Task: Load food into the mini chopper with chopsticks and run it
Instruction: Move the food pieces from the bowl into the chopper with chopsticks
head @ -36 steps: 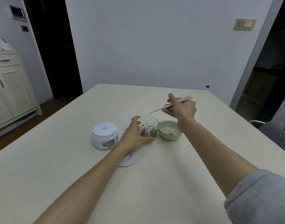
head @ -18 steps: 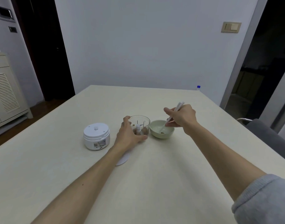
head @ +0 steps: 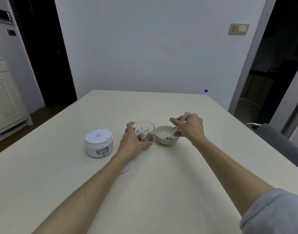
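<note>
The clear chopper cup stands mid-table with a white blade post and brown food pieces inside. My left hand wraps around its left and front side. To its right sits a pale green bowl with a few dark food bits at the bottom. My right hand holds white chopsticks tilted down, their tips in the bowl at the food. The white motor unit stands alone left of the cup.
A flat white round lid lies on the cream table partly under my left forearm. A grey chair stands at the right edge. A blue bottle cap shows beyond the far right corner. A white cabinet is at left.
My right hand came down from above the cup and lowered the chopstick tips into the green bowl. My left hand stayed on the cup. The camera view shifted slightly.
</note>
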### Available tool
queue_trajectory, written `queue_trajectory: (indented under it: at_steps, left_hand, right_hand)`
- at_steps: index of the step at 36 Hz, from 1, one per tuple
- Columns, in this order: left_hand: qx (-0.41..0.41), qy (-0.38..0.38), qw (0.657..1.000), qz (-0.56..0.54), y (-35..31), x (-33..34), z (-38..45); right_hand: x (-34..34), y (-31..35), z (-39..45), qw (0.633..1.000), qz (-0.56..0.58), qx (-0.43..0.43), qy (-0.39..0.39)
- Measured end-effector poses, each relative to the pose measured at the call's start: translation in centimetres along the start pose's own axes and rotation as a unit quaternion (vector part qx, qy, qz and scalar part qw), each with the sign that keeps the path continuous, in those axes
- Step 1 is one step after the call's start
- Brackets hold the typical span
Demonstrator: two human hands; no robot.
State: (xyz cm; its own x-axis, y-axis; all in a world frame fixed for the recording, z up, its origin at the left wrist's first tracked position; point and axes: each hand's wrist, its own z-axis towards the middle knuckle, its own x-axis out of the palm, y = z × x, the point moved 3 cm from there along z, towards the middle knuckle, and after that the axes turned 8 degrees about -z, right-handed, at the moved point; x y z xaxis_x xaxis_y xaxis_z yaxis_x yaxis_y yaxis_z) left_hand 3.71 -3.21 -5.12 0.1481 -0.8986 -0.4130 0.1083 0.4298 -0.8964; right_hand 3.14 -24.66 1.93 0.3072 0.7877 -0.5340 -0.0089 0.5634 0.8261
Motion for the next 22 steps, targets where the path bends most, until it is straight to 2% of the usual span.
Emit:
queue_trajectory:
  at_steps: [4, 10, 22]
  left_hand:
    - [0.000, 0.000, 1.000, 0.002, 0.0, 0.0, 0.0]
    - [0.003, -0.001, 1.000, 0.002, 0.1, 0.0, -0.1]
    - [-0.002, -0.004, 1.000, -0.002, 0.2, 0.1, 0.0]
  right_hand:
    - [-0.1, -0.4, 0.1, 0.999, 0.005, 0.013, -0.030]
    - [0.0, -1.3, 0.4, 0.994, 0.071, 0.056, -0.054]
    - [-0.9, -1.2, 0.7, 0.949, 0.252, 0.175, -0.076]
